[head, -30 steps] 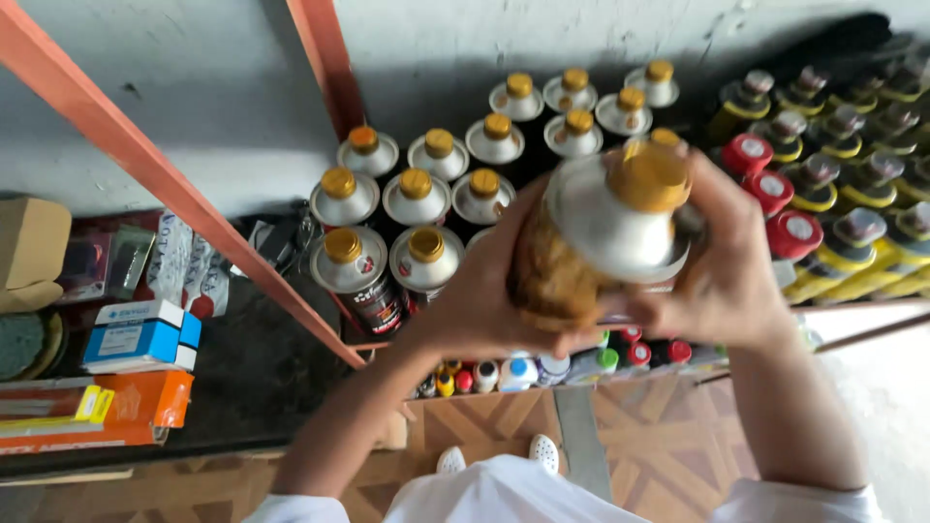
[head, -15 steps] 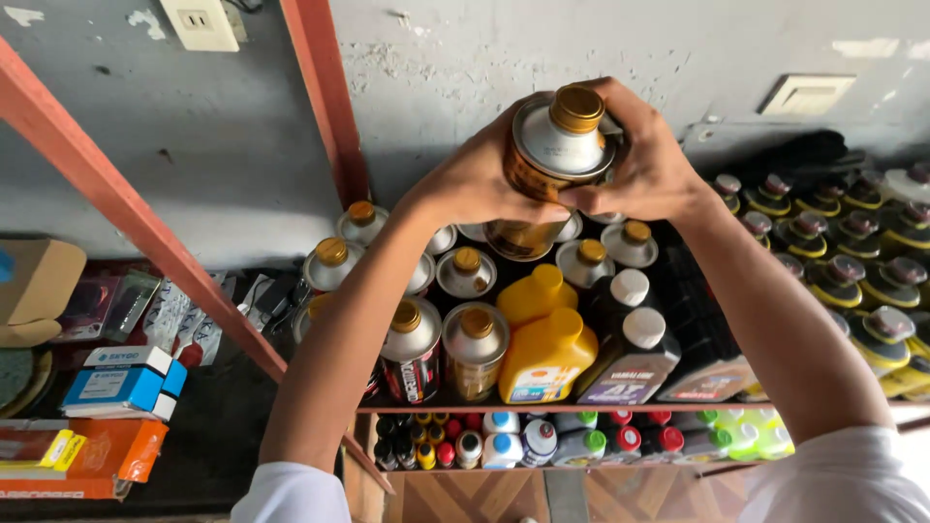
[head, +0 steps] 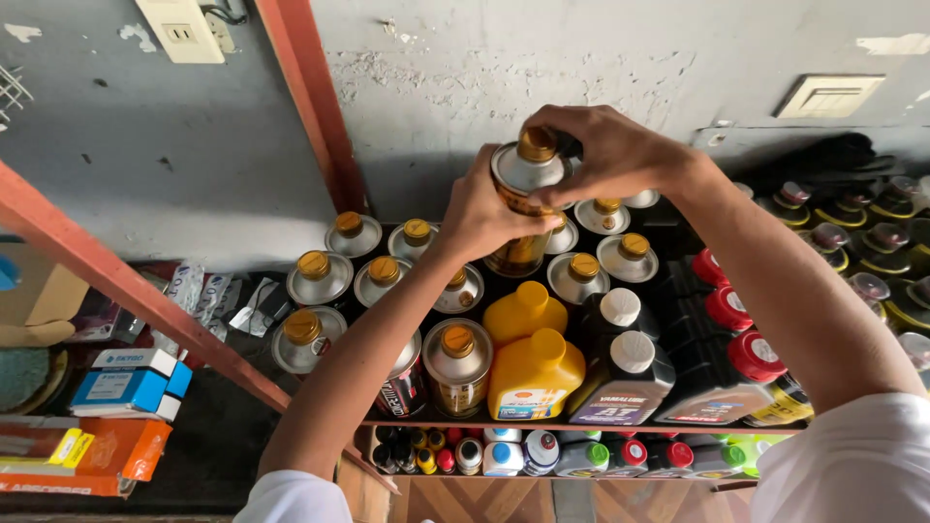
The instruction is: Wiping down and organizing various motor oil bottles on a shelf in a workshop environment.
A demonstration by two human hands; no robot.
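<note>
A rough grey plaster wall (head: 542, 68) fills the upper part of the view, its paint chipped in white patches. A cream electrical socket (head: 180, 29) sits at the upper left and a cream switch plate (head: 828, 95) at the upper right. A rust-red metal upright (head: 312, 102) runs down the wall, and a matching red bar (head: 126, 286) crosses diagonally at the left. Below, a shelf edge (head: 581, 427) runs across, with a wood-patterned floor (head: 465, 499) showing underneath. Light is even and soft.
</note>
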